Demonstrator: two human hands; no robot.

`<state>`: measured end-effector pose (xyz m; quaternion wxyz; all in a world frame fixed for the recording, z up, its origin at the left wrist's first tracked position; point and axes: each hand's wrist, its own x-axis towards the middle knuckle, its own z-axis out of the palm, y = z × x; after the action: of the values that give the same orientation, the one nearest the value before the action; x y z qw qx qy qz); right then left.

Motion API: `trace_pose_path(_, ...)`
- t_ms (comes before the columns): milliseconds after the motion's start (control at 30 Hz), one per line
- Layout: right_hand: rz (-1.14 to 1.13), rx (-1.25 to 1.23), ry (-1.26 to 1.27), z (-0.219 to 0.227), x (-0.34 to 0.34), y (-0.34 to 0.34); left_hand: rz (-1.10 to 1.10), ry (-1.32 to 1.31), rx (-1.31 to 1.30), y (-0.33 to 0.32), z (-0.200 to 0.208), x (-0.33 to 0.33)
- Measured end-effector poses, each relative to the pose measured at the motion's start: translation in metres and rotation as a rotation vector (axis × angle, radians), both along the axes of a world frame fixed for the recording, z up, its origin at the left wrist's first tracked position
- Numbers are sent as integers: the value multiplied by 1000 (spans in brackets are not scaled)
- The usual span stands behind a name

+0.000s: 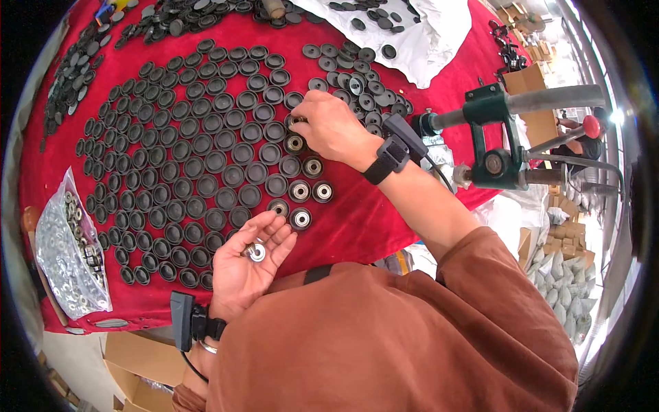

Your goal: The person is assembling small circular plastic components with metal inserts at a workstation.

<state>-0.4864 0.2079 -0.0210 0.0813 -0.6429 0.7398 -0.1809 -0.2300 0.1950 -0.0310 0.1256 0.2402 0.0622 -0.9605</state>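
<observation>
Palm up near the front edge of the cups, my left hand (248,257) has its fingers loosely curled around a shiny metal bearing (257,252). My right hand (331,127) is over the right edge of the array, thumb and fingers pinched together at one black cup; what they hold there is mostly hidden. Just below it a cup with a bearing seated inside (295,143) stands upright. Several more filled cups (301,219) sit between my two hands. Row upon row of round black cups (215,161), hollow side up, spreads to the left.
Red cloth (371,213) covers the table. A clear plastic bag of metal parts (72,247) lies at the left. Black discs (367,101) lie at the upper right, by a white sheet (405,48). A green metal lever press (495,147) stands to the right.
</observation>
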Motion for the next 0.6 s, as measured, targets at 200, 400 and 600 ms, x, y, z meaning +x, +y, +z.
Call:
trace_pose_path(200,43,-82,-20,-9,-3,6,117,29,71,-5,6,-11)
trace_pose_path(400,318,-5,-520,48,91,29,168,57,103,-7,10,-6)
trace_pose_path(600,223,135,-654,39,107,43,129,61,59,-5,10,-8)
